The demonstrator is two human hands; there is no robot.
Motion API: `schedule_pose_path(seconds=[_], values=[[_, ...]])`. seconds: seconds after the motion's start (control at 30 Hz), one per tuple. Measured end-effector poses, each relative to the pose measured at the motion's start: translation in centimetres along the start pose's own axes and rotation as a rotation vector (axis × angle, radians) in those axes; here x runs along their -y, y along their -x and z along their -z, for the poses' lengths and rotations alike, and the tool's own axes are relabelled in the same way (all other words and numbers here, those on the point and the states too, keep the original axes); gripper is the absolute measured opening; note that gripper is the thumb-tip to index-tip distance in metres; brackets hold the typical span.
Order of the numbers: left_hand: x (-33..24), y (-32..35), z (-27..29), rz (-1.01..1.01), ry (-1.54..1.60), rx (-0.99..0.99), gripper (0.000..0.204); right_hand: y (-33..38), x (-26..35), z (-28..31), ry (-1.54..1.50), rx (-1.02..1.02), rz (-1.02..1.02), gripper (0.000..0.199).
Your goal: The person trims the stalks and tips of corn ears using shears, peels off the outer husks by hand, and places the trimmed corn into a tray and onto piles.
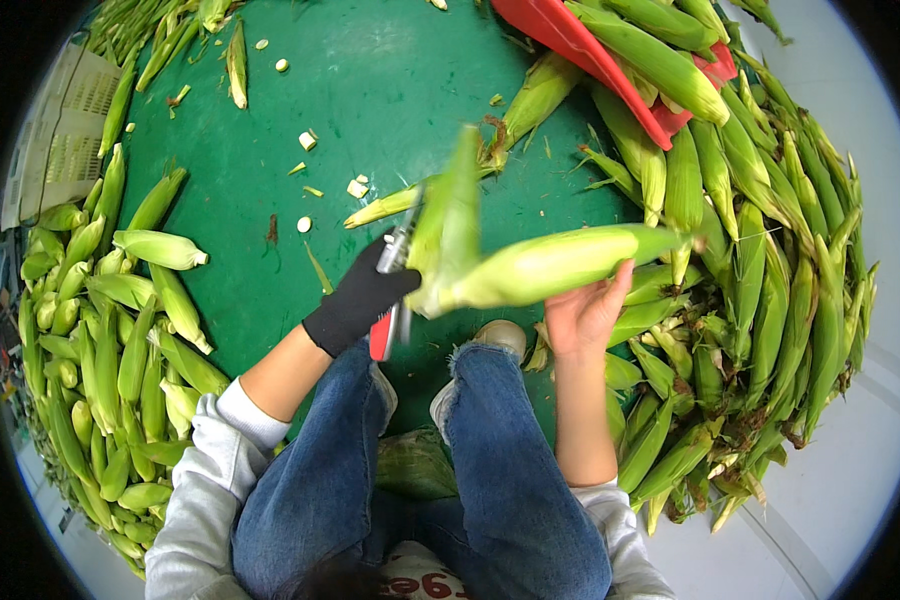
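My left hand, in a black glove, is closed round a metal tool with a red end. Motion blurs the tool, so its exact kind is unclear. Across my right hand, bare and palm up, lies an ear of corn in its green husk. The thumb shows at its near side, while the other fingers are mostly hidden beneath. The ear's stalk end points at my left hand. Blurred husk leaves stand up from that end, beside the tool.
Husk-covered ears are heaped at the left, beside a pale crate. A larger pile of ears fills the right, with a red container on top. Cut stalk pieces and a loose husk lie on the green floor.
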State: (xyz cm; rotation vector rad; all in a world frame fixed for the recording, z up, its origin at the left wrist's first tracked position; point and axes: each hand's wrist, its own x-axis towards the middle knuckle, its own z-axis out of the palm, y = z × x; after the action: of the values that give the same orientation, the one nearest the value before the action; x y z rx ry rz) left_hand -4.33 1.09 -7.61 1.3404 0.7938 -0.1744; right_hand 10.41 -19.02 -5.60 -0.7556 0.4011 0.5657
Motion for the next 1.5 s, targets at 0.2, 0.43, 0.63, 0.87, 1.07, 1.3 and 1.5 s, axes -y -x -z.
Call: schedule_pose_path(seconds=[0.2, 0.43, 0.63, 0.87, 1.07, 1.3, 1.5], values=[[-0.4, 1.4, -0.3, -0.105, -0.474, -0.25, 0.061, -0.7, 0.1, 0.6, 0.104, -0.193, 0.146, 0.042], [-2.8, 4.1, -4.2, 0.326, 0.452, 0.443, 0.051, 0.1, -0.3, -1.0, 0.197, -0.19, 0.396, 0.041], [0.5, 1.4, -4.7, 0.188, 0.24, 0.333, 0.038, -0.8, -0.4, 0.0, 0.182, -0.021, 0.421, 0.034], [-3.8, 1.2, -1.2, -0.283, -0.662, 0.357, 0.085, -1.0, 2.7, 0.5, 1.083, 0.201, 0.204, 0.049], [-6.4, -1.0, -1.9, -0.501, -0.846, 0.334, 0.08, 0.2, 2.6, -0.5, 1.809, 0.401, 0.29, 0.056], [-0.6, -4.4, 1.7, -0.437, -1.123, 0.077, 0.061, 0.2, 2.8, 0.0, 1.83, 0.426, 0.369, 0.059], [0.7, -3.9, 0.9, -0.665, -1.024, 0.003, 0.063, 0.5, 1.2, -0.9, 1.587, 0.529, 0.258, 0.064]])
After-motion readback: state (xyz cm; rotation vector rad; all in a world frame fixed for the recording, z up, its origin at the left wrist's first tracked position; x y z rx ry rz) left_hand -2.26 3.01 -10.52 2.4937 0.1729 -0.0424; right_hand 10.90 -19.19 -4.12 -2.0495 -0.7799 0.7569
